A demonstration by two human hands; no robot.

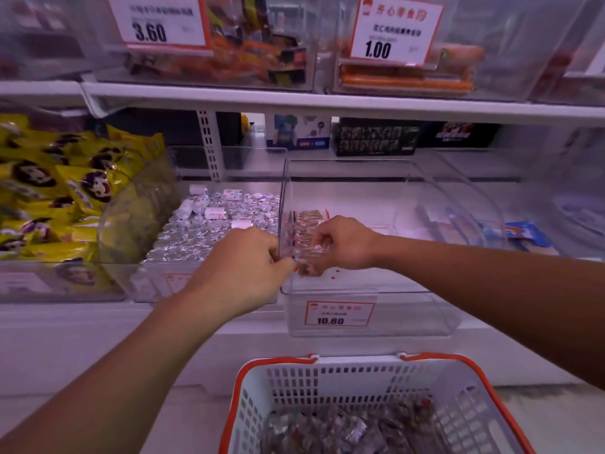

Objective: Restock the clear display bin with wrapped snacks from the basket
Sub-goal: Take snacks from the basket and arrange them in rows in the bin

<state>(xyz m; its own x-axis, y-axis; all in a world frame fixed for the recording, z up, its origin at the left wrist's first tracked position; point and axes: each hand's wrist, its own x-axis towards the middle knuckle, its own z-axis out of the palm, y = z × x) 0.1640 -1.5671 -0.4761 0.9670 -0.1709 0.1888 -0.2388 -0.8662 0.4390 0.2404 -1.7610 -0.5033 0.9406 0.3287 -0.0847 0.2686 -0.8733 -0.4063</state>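
Under right grip (340, 244), snacks (307, 224)

Light: we see even, fairly bright store lighting with a pinkish-purple cast on the white shelf (327, 99).
Shadows: we find only soft, faint ones under the bins.
Glare: we note pale sheen on the clear bin (386, 178) walls and glints on the foil sweets (209, 231).
Blur: we see the upper bins, tags and corners smeared.
Distortion: we see wide-angle bending of shelf lines toward the edges.
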